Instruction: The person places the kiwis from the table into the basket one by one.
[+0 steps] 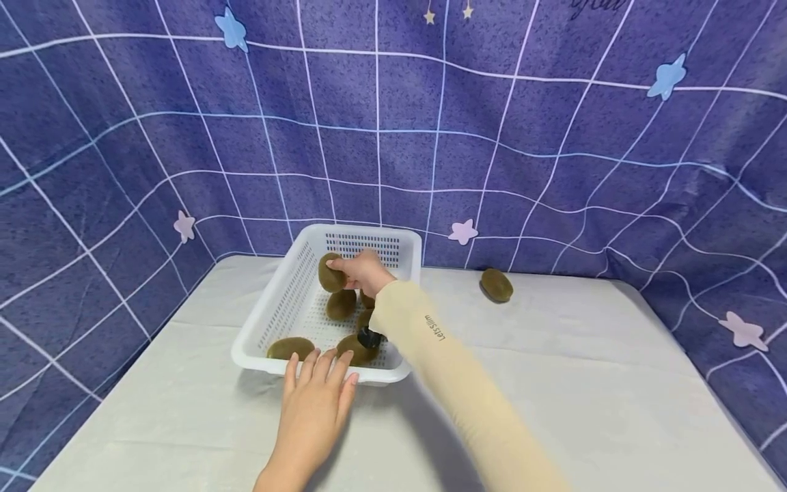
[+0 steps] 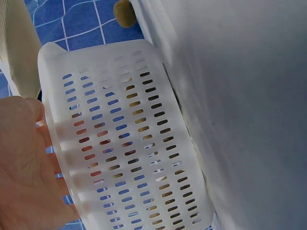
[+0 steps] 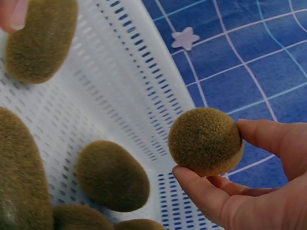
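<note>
In the head view, a white slotted plastic basket (image 1: 328, 230) holds several brown fuzzy kiwis, among them one kiwi (image 1: 341, 305) in the middle and another (image 1: 291, 347) at the near left. My right hand (image 1: 367, 268) pinches a kiwi (image 3: 206, 141) between thumb and fingers, raised over the basket's back left part. Over the near rim hook the fingers of my left hand (image 1: 320, 403), palm outside the wall. One left fingertip overlaps a kiwi (image 3: 41, 43) in the right wrist view. The right forearm hides part of the basket's right side.
A lone kiwi (image 1: 496, 285) lies on the white-covered table (image 1: 572, 369), right of the basket near the back edge. Behind and at the sides hangs a blue grid-patterned curtain (image 1: 406, 157) with stars. My right sleeve (image 1: 455, 383) crosses the basket's right rim.
</note>
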`<state>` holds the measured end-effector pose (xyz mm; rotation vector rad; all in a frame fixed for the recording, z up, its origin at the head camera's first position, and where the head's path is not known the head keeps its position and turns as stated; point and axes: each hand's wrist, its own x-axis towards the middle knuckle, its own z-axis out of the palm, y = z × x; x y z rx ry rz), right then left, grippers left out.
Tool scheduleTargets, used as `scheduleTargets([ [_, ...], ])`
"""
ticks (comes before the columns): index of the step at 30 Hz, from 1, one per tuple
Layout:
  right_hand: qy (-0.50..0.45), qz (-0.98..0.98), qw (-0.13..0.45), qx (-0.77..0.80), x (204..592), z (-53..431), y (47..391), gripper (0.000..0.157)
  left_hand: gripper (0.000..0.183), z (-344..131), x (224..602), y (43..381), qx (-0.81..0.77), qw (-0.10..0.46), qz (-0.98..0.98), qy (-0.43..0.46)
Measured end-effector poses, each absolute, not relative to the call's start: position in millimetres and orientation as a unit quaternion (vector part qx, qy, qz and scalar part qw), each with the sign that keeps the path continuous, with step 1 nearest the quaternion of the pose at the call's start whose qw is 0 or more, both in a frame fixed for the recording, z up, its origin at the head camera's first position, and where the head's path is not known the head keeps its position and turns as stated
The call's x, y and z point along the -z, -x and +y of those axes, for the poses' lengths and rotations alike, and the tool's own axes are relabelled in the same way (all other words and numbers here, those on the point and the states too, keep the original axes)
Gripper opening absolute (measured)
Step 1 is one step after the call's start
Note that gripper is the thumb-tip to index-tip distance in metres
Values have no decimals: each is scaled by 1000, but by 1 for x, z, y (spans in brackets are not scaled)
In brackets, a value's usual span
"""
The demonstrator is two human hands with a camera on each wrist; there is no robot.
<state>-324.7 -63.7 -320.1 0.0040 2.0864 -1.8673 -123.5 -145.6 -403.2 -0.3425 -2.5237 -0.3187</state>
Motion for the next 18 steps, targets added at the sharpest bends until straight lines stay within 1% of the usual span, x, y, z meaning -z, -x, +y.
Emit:
scheduleTargets([
  [3, 2, 737, 173, 653, 325, -66, 324, 33, 40, -145, 403, 123, 118, 278, -945, 126],
  [8, -9, 740, 171, 651, 330, -71, 322, 33, 39, -143, 403, 123, 120, 275, -946, 126],
  [11, -18, 744, 175, 645, 330, -72, 321, 46, 38, -143, 402, 123, 122, 273, -946, 127],
  [13, -23, 743, 181, 643, 329, -71, 320, 58, 38, -143, 402, 123, 123, 272, -946, 128],
  [15, -20, 745, 187, 640, 328, -69, 321, 63, 38, -144, 402, 123, 124, 275, -945, 128],
  [18, -16, 750, 191, 633, 325, -67, 322, 58, 38, -145, 402, 123, 125, 281, -943, 128],
])
